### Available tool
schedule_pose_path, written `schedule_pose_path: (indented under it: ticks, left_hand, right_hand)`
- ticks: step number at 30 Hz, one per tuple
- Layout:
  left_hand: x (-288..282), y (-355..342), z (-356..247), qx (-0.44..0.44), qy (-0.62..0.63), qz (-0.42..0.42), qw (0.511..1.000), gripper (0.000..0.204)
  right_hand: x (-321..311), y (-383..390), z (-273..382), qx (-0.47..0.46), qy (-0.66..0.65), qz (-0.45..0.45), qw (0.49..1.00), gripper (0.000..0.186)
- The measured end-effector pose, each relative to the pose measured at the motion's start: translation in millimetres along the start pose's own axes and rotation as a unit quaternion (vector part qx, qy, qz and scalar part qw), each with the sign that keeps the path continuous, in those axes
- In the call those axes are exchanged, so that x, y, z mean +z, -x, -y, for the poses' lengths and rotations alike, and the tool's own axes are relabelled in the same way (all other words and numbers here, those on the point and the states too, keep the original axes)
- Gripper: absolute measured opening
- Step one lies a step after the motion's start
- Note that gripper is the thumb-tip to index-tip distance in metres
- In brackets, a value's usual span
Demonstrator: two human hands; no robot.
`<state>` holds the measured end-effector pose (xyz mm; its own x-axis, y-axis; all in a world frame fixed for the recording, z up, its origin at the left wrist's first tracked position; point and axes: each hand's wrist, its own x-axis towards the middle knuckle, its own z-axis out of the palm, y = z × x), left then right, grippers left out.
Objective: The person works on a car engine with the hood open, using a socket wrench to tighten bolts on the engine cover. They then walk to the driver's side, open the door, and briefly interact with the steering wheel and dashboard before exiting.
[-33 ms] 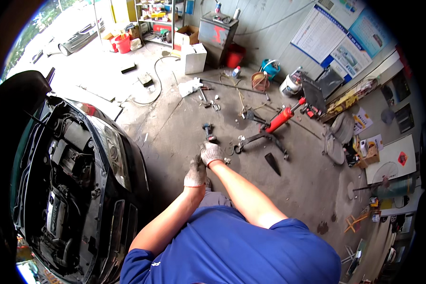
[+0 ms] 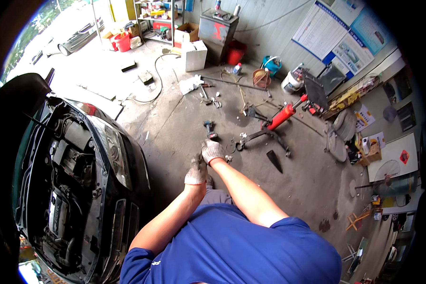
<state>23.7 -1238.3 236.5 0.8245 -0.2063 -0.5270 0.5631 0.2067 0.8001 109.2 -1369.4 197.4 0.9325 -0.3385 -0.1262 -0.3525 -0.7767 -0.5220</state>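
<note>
Both my hands wear whitish knit work gloves with grey, soiled fingers. My left hand [image 2: 196,172] is closed, and its fingers meet the side of my right hand [image 2: 213,151]. The right fingers are curled too; whatever lies between the hands is too small or hidden to name. Just beyond them a cordless power tool [image 2: 209,130], dark with a blue part, lies on the concrete floor. Small ring-shaped parts [image 2: 230,147] are beside my right hand.
A black car with its hood up [image 2: 66,180] stands close on my left. To the right are a red jack with black legs [image 2: 280,118] and a dark wedge-shaped piece [image 2: 274,161]. Farther off lie hand tools [image 2: 207,97], a white cloth [image 2: 190,84], a hose [image 2: 160,80] and a white box [image 2: 194,56].
The view has shifted very slightly. My hands stay together in nearly the same pose, and nothing has visibly been picked up or put down.
</note>
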Motion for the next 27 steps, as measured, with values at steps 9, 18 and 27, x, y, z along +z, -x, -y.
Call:
schedule_pose_path:
  ticks: [9, 18, 27]
  left_hand:
    - [27, -38, -70, -0.07, 0.144, -0.066, 0.985, 0.031]
    - [11, -111, -149, 0.03, 0.095, -0.121, 0.988, 0.031]
    - [-46, -274, -196, 0.032, 0.091, 0.068, 0.993, 0.033]
  right_hand:
    - [12, -93, -22, 0.042, -0.07, 0.091, 0.992, 0.047]
    - [0, -186, -3, -0.017, -0.253, 0.09, 0.963, 0.046]
    - [-49, -268, 87, 0.065, -0.725, 0.275, 0.628, 0.03]
